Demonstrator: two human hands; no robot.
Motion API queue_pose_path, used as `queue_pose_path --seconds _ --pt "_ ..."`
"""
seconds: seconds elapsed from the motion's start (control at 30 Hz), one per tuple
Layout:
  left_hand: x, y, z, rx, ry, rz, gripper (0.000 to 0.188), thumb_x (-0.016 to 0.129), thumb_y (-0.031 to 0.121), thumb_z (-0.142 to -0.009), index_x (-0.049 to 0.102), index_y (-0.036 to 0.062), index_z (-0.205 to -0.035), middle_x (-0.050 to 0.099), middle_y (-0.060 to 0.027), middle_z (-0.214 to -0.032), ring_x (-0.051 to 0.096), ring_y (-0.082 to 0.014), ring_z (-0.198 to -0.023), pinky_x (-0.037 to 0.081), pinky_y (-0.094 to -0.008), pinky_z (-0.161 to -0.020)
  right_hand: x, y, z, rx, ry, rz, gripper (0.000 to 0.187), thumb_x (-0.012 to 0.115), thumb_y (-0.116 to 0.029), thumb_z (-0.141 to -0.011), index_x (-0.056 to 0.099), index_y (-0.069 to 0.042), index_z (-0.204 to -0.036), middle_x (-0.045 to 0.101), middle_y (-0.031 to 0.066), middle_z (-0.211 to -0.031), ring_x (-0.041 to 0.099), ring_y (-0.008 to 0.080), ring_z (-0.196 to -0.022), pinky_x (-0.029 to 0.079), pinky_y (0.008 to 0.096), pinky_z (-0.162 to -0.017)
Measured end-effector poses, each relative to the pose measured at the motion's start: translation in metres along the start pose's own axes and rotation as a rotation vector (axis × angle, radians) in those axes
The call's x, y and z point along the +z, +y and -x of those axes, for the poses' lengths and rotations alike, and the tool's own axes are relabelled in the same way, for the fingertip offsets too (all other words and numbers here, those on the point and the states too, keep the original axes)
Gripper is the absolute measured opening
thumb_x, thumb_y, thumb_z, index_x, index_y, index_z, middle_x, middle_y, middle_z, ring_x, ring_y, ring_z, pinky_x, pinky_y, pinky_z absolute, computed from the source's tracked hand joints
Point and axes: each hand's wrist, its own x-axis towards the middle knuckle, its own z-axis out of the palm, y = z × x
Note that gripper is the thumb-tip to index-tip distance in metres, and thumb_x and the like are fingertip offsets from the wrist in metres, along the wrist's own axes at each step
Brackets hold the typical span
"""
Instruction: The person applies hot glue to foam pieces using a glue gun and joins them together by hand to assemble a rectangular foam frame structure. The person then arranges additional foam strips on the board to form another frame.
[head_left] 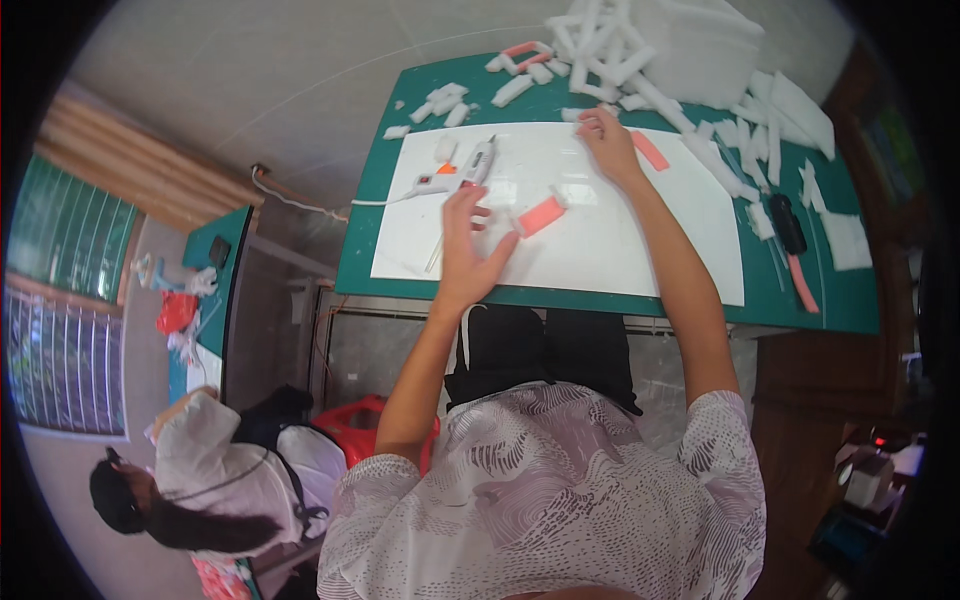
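Note:
My left hand (470,245) hovers above the white board (600,255), its fingers spread and holding nothing. Just right of its thumb lies a pink foam block (541,216) with small white bits at its ends. Beyond that hand rests a white hot glue gun (478,163), its metal tip pointing away. My right hand (608,145) reaches to the board's far edge, beside small white foam pieces (573,115). Its fingers are slightly bent and apart; whether they touch the foam is unclear. A pink foam strip (650,150) lies right of it.
White foam strips (600,45) and a large white foam block (700,50) pile up at the green table's (850,290) far side. A black-handled tool (787,224) lies at right. A cord (370,203) runs leftward. Another person (230,470) sits at lower left.

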Motion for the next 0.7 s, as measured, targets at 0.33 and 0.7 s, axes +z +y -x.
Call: queue_pose_path --seconds 0.33,0.7 --pt "-0.066 -0.037 -0.105 0.043 0.030 0.056 0.056 0.074 0.005 -0.087 0.049 0.0030 -0.137 0.049 -0.0125 -0.133 0.063 -0.0173 -0.097 0.052 -0.0299 -0.079 -0.002 0.003 -0.007 0.151 -0.065 -0.247 0.015 0.064 -0.013 -0.095 0.068 -0.002 -0.105 0.074 0.0078 -0.095 0.068 0.0141 -0.081 0.053 0.0265 -0.074" --pt "-0.048 -0.137 -0.183 -0.043 -0.052 -0.036 0.021 0.067 0.009 -0.094 0.066 0.0011 -0.114 0.067 -0.0061 -0.103 0.064 -0.0128 -0.078 0.051 -0.0270 -0.070 -0.004 -0.016 0.004 0.158 -0.131 -0.107 0.014 0.063 -0.012 -0.096 0.064 -0.001 -0.104 0.074 0.0094 -0.092 0.069 0.0159 -0.086 0.051 0.0290 -0.081"
